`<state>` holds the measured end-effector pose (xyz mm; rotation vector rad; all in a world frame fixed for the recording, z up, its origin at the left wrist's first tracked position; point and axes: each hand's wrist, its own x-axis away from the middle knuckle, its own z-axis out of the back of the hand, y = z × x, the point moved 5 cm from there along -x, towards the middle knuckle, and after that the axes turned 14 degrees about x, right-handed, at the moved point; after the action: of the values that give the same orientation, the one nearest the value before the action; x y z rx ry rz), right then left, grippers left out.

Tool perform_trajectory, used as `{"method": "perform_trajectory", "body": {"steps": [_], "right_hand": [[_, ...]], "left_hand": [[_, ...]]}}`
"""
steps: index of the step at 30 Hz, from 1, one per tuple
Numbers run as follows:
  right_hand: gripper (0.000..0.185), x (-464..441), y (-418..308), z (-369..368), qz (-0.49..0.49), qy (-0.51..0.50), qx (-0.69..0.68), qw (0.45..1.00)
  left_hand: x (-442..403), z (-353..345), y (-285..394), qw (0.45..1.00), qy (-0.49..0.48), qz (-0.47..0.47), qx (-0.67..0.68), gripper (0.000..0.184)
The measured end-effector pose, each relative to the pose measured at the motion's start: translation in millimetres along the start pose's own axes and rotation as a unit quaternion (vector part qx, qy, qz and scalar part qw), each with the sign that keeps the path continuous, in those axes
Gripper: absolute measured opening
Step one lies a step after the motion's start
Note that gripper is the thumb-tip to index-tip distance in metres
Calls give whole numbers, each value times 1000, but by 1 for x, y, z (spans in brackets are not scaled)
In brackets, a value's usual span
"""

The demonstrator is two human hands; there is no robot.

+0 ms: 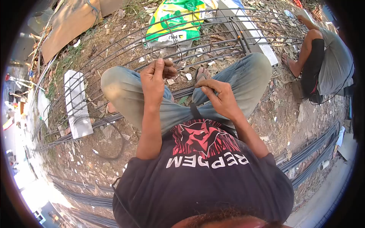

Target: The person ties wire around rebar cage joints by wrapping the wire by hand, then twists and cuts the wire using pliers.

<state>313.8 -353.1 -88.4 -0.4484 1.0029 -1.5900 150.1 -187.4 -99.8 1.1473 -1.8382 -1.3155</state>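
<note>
1. Left: white slab [78, 104], flat, oblong, on leaf-littered ground.
2. Left hand [156, 74]: fingers curled inward, thumb upright; could not tell whether it gripped anything.
3. Far, between hands: crinkled green-yellow-white sack [175, 22].
4. Right hand [221, 97]: fingers half bent towards the left, thumb beneath; a grip could not be made out.
5. Rebar cage [242, 41]: slender, dark ribbed-looking rods and squarish stirrups, running left to right just beyond both hands; contact unclear.
6. Far right: another person [334, 57], legs bent, beside the cage.
</note>
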Motion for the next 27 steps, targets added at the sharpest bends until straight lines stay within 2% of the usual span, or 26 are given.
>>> {"method": "perform_trajectory", "body": {"steps": [2, 3, 4, 5, 7, 9, 10, 11, 13, 14, 15, 16, 17, 20, 22, 25, 27], "right_hand": [[21, 3, 5, -1, -20, -5, -21, 1000], [21, 1, 9, 7, -48, 49, -56, 996], [22, -3, 14, 22, -92, 88, -117, 985], [22, -5, 18, 36, -129, 132, -179, 966], [23, -23, 35, 87, -105, 259, -226, 933], [26, -49, 34, 150, -66, 384, -182, 903], [29, -65, 38, 179, -50, 412, -167, 894], [29, -81, 51, 196, -52, 405, -68, 911], [29, -116, 81, 227, -51, 384, 139, 911], [31, -128, 130, 223, -66, 290, 350, 888], [33, -150, 183, 206, -65, 178, 548, 815], [39, -156, 209, 188, -108, 95, 532, 834], [46, -157, 230, 171, -151, 11, 512, 846], [56, -160, 247, 136, -195, -28, 528, 826], [60, -162, 230, 136, -229, -70, 521, 819], [59, -164, 239, 140, -198, -44, 535, 820], [57, -169, 242, 147, -216, -48, 528, 820]], "left_hand": [[-10, 5, 7, 995, -62, 59, -45, 51], [-17, 6, 13, 990, -90, 87, -67, 54], [-29, 10, 18, 990, -79, 76, -85, 62], [-46, 16, 19, 988, -53, 51, -135, 62], [-88, 28, 14, 972, 4, 4, -236, 63], [-121, 24, -8, 878, 12, 18, -477, 60], [-129, 20, -33, 858, 0, 45, -512, 59], [-135, 15, -60, 836, -14, 71, -544, 57], [-124, 0, -88, 853, -17, 88, -513, 49], [-118, -4, -96, 841, -43, 45, -538, 47], [-116, -9, -105, 832, -56, 4, -552, 45], [-113, -10, -110, 816, -74, -31, -573, 43], [-115, -9, -114, 820, -80, -6, -567, 41], [-123, -9, -114, 820, -101, 46, -561, 38], [-126, -7, -109, 830, -114, 63, -542, 36], [-132, -10, -111, 838, -139, 87, -520, 35], [-134, -7, -109, 838, -137, 88, -521, 34]]}}
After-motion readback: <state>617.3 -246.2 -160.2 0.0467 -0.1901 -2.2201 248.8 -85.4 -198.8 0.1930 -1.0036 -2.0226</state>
